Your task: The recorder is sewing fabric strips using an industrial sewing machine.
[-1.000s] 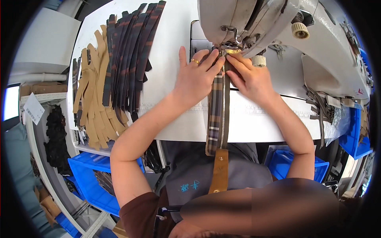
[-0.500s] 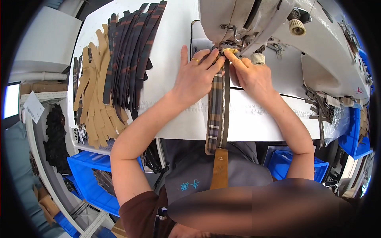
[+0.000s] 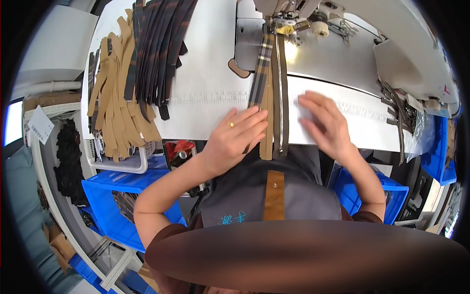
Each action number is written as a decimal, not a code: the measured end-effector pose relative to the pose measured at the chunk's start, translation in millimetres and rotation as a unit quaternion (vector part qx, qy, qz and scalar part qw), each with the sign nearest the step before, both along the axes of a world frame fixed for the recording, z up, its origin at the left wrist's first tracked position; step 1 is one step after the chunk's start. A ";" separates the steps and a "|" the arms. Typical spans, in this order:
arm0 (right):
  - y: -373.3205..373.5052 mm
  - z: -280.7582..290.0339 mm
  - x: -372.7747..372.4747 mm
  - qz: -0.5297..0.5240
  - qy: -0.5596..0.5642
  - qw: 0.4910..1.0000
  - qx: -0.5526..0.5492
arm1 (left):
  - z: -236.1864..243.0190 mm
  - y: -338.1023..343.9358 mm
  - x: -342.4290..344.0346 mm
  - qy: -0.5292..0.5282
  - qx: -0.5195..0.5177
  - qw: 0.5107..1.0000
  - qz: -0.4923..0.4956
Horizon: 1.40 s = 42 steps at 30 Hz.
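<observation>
A plaid fabric strip (image 3: 260, 73) runs from under the sewing machine's presser foot (image 3: 284, 22) toward me. Beside it lie a tan strip (image 3: 267, 130) and a dark zipper tape (image 3: 280, 98) with a pale row of teeth, their ends reaching past the table's front edge. My left hand (image 3: 236, 134) rests with outstretched fingers across the plaid strip, its fingertips at the tan one; the underside of its grasp is hidden. To the right of the zipper tape my right hand (image 3: 327, 125), slightly blurred, hovers open and empty, fingers and thumb apart.
At the left of the white table (image 3: 205, 117) lie a pile of tan strips (image 3: 115, 93) and a pile of dark plaid strips (image 3: 159, 54). Dark zipper pieces (image 3: 399, 110) and clear plastic lie at the right. Blue bins (image 3: 117, 210) stand below.
Both hands have come away from the presser foot toward me, and the right has left the fabric. The strips lie more spread, with the tan one now showing. The view has shifted.
</observation>
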State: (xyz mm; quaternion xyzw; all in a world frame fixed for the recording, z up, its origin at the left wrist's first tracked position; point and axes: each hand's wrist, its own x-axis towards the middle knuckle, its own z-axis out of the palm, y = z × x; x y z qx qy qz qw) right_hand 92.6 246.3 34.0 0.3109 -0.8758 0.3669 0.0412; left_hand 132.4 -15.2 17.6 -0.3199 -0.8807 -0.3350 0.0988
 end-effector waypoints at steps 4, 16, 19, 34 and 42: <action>-12.8 -16.5 39.6 0.112 0.129 0.985 0.030 | -0.7 1.8 13.3 0.058 -0.042 0.997 0.027; -26.7 -18.0 53.1 0.098 0.244 0.965 0.014 | -5.7 0.6 6.3 0.126 -0.039 0.991 0.023; -34.5 -7.9 54.8 0.095 0.261 0.961 0.007 | -5.4 0.2 6.7 0.127 -0.042 0.991 0.027; -42.6 -5.1 58.5 0.098 0.254 0.960 0.068 | 9.3 2.0 3.9 0.121 0.019 0.992 -0.015; -41.7 -6.2 58.4 0.100 0.256 0.959 0.067 | 20.9 8.0 3.2 0.144 0.031 0.989 0.002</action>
